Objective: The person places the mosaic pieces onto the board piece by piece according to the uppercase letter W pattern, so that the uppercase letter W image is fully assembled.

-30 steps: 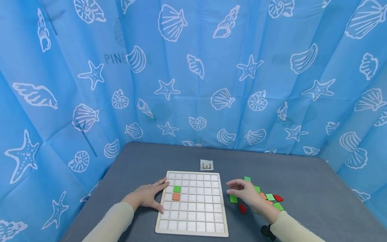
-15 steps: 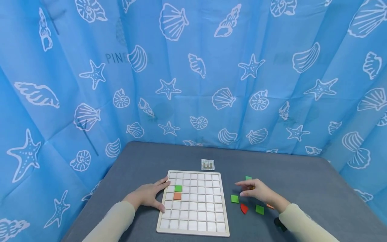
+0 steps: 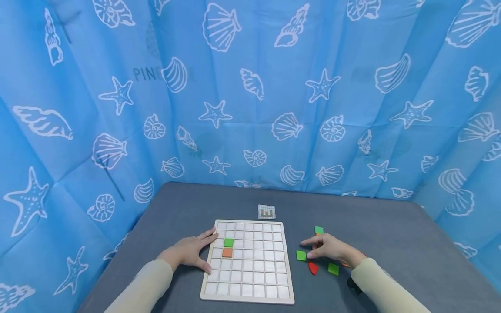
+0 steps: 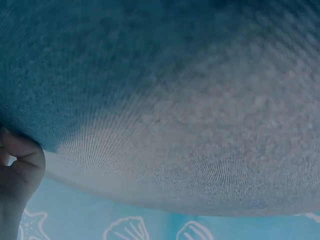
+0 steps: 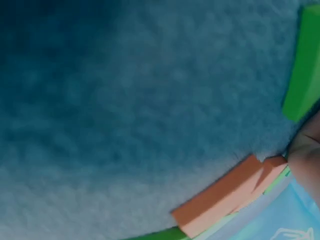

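My left hand (image 3: 188, 252) rests at the left edge of the white gridded board (image 3: 247, 296), fingers spread and thumb on the rim. On the board, a green square (image 3: 228, 243) sits directly above an orange square (image 3: 227, 252). Right of the board, my right hand (image 3: 332, 248) reaches over the loose pieces, its index finger extended and its thumb beside a green tile (image 3: 301, 255); whether they touch is unclear. In the right wrist view, part of the hand (image 5: 306, 155) shows near an orange piece (image 5: 220, 200) and a green one (image 5: 304, 65).
A small patterned card (image 3: 266, 211) lies behind the board. A red piece (image 3: 313, 268) and another green tile (image 3: 333, 269) lie near my right hand; a black object (image 3: 354, 286) is partly under the sleeve. A blue shell-print curtain (image 3: 235, 95) hangs behind the grey table (image 3: 188, 200).
My right hand has shifted right from beside the board, then slightly back and down toward the green tile. It now covers pieces that were visible earlier. The left hand keeps its place on the board.
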A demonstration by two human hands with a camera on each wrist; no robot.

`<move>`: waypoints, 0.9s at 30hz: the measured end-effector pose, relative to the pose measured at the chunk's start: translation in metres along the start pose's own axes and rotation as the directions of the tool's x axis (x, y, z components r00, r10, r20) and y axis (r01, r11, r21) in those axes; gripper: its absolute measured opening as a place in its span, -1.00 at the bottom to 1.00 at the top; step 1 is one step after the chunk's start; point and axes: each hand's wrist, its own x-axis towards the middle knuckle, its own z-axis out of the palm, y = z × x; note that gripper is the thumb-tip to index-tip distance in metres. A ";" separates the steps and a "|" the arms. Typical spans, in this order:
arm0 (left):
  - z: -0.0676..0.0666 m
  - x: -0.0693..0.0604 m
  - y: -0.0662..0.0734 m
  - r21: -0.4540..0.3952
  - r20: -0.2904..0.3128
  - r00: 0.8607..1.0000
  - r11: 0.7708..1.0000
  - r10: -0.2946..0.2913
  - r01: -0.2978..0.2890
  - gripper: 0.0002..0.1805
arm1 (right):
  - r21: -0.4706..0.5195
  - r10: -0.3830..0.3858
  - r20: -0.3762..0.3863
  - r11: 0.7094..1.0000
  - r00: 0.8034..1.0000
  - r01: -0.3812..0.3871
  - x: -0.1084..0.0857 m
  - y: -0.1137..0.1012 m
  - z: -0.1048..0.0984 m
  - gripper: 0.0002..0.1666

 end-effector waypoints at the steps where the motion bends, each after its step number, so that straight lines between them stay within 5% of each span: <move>1: 0.000 0.001 -0.001 -0.006 -0.001 1.000 1.000 0.011 -0.011 0.20 | 0.003 0.016 -0.013 1.000 1.000 -0.016 0.001 -0.001 0.001 -0.49; 6: -0.002 0.004 -0.003 -0.006 -0.010 0.999 0.999 0.045 -0.045 0.17 | -0.031 0.051 -0.073 0.998 0.996 -0.054 0.006 -0.004 0.005 -0.52; 14: -0.004 0.000 -0.001 -0.018 -0.002 1.000 1.000 0.008 -0.008 0.17 | -0.064 0.109 -0.106 0.991 0.988 -0.116 0.014 -0.010 0.010 -0.54; 27: -0.001 0.000 0.001 0.003 0.004 1.000 1.000 0.015 -0.015 0.15 | -0.086 0.052 -0.143 0.994 0.988 -0.065 0.004 -0.011 0.021 -0.51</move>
